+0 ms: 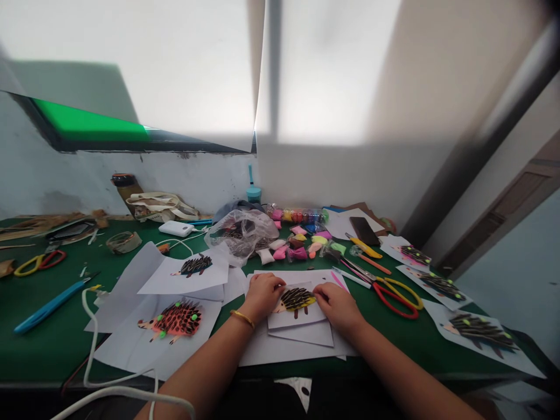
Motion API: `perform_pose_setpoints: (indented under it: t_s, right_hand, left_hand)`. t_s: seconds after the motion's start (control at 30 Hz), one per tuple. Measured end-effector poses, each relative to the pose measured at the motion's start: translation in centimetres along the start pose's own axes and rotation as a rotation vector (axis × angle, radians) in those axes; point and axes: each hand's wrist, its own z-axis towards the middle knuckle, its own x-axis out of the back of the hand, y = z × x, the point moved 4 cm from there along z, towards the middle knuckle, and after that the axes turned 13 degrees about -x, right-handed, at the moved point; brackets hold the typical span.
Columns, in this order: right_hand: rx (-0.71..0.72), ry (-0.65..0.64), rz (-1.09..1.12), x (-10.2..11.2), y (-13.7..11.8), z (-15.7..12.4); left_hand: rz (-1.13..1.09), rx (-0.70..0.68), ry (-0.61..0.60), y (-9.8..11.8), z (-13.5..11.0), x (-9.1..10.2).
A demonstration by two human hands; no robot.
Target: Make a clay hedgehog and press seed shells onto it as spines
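A paper card with a hedgehog picture (pixel 298 298) lies in front of me, its dark ridged spines set on a yellow body. My left hand (pixel 265 293) has its fingers closed at the card's upper left edge. At the hedgehog's right end, the thumb and fingers of my right hand (pixel 336 304) are pinched together at the card. Beneath it are another folded paper (pixel 306 333) and a larger white sheet (pixel 258 350). My fingertips partly hide the card's edges.
Finished-looking hedgehog pictures lie left (pixel 179 321) and right (pixel 437 286). Red-yellow scissors (pixel 396 296), a utility knife (pixel 364 245) and a phone (pixel 364 231) are at right. Colourful clay packets (pixel 297 253) and a plastic bag (pixel 240 233) sit behind. A white cable (pixel 90 338) runs at left.
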Motion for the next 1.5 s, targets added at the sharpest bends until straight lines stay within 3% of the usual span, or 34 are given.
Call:
perform_pose_setpoints:
  t_s: [0.43,0.9,1.07,1.5]
  right_hand:
    - [0.045,0.018,-0.107,-0.4,-0.9,0.4]
    - [0.1,0.029,-0.062,-1.0,-0.7,0.3]
    - [0.007,0.078,0.051,-0.7,0.2,0.2]
    - [0.033,-0.002,0.012,-1.0,0.1,0.4]
  left_hand:
    - [0.016,-0.009,-0.002,-0.1,0.1,-0.2]
    - [0.022,-0.01,-0.005,-0.1,0.1,-0.1]
    - [0.021,-0.007,-0.007,-0.1,0.1,-0.2]
    - [0.025,-0.005,-0.008,-0.1,0.1,-0.1]
